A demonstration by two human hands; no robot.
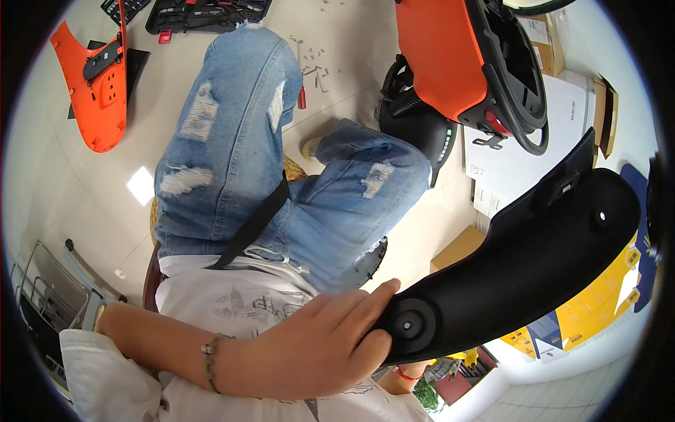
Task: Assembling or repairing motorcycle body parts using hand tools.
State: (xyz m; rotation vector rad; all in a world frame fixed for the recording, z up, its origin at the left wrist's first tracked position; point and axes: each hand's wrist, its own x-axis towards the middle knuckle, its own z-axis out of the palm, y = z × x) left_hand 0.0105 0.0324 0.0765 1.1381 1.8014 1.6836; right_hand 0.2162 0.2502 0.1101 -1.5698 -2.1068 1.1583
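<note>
1 blk curved pc (513, 253), 1 vis. L hand (309, 344), 1 loose orange panel (100, 129), 1 red-hdl screwdriver (301, 98), 1 red taillight (496, 122).

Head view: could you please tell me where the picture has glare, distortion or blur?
In the head view, a hard white glare patch lies on the floor at left; lines near the dark, rounded rim look bent; the black mudguard shows only a soft sheen; the left hand looks fairly sharp, without clear motion blur.
</note>
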